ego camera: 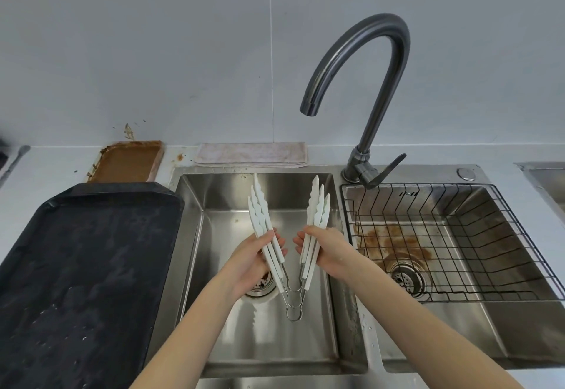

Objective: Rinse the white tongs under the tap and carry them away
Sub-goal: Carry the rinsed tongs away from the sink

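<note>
Holding a stack of white plastic tongs with steel wire hinges (289, 236) spread in a V over the left stainless-steel sink basin (195, 193), you have one bundle of arms in each hand. Your left hand (253, 254) has its fingers (269, 234) wrapped round the left arms; your right hand (325, 248) has its fingers (305, 231) curled round the right arms. The scalloped tips point away from you, the hinges towards you. The dark grey gooseneck tap (367, 61) arches above, spout up and right of the tongs, no water visible. A black wire basket (452, 193) sits in the right basin. A black rectangular tray (79, 266) lies on the desk at left. No legible writing shows anywhere.
</note>
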